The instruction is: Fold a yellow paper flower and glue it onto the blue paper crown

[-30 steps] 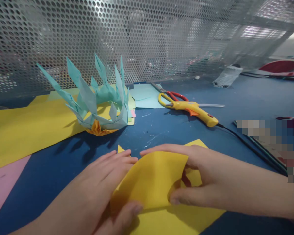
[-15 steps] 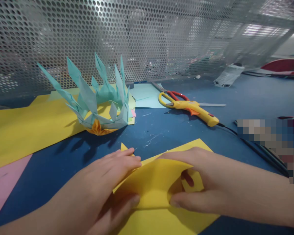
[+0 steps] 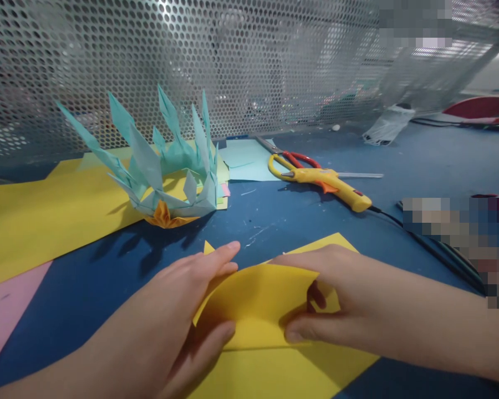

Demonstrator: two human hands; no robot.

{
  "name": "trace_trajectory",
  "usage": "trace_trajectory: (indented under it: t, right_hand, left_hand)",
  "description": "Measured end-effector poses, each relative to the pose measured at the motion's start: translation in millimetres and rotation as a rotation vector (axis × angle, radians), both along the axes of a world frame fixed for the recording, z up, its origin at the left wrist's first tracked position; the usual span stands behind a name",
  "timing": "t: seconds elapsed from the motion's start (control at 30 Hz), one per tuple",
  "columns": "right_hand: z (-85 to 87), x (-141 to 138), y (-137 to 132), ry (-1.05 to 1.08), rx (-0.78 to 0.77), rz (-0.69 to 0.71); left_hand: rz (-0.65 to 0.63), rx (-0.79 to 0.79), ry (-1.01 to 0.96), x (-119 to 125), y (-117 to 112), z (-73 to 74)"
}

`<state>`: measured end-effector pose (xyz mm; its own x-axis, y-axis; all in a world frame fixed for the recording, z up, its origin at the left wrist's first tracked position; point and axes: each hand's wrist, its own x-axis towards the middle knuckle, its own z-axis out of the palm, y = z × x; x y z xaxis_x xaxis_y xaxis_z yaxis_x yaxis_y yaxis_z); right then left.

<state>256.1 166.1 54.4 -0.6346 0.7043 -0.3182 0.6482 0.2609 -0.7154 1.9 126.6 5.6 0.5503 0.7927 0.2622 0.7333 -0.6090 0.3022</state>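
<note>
A yellow sheet of paper (image 3: 270, 310) lies close in front of me, its upper part curling up toward me above a crease or edge that runs across it. My left hand (image 3: 191, 299) grips its left side, thumb in front and fingers behind, the index finger lifted. On the other side, my right hand (image 3: 328, 293) is closed round the raised part, thumb low on the front and fingers partly hidden behind. Beyond the hands stands a light-blue folded-paper crown (image 3: 181, 208) with tall points and an orange folded piece (image 3: 164, 216) at its front.
A yellow glue gun (image 3: 332, 185) with a glue stick rests beside red-and-yellow-handled scissors (image 3: 299, 160) and a light-blue sheet (image 3: 249, 160). Large yellow paper (image 3: 66, 216) and pink paper (image 3: 12, 310) lie left. A perforated metal screen (image 3: 233, 66) borders the blue table (image 3: 120, 288).
My left index finger has lifted a little from the others. The paper's raised part has tipped slightly, and both hands still hold it.
</note>
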Motion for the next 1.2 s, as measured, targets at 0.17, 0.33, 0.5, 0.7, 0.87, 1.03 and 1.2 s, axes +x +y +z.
trace_trajectory:
  t: [0.17, 0.33, 0.5, 0.7, 0.87, 1.03, 1.2]
  right_hand:
    - [1.7, -1, -1, 0.029, -0.012, -0.032]
    - [0.1, 0, -3, 0.011, 0.026, -0.011]
    - [-12.4, 7, -6, 0.073, 0.357, 0.053]
    - [-16.7, 5, -10, 0.102, 0.747, 0.306]
    - [-13.2, 4, -9, 0.085, 0.523, 0.5]
    - [-15.2, 4, -9, 0.104, 0.536, 0.472]
    - [-18.2, 4, -10, 0.147, 0.53, 0.449]
  left_hand:
    - [0.032, -0.104, -0.057, -1, -1, -0.3]
    - [-0.001, -0.113, -0.039, -3, 4, 0.1]
    - [0.0, -0.168, -0.029, -7, 6, -3.6]
    - [0.008, -0.262, -0.125, 2, 9, 1.2]
    - [-0.007, -0.31, -0.135, 13, 16, 5.7]
    - [-0.028, -0.365, -0.133, 5, 17, 11.1]
    - [-0.035, -0.587, 0.006, -2, 18, 16.2]
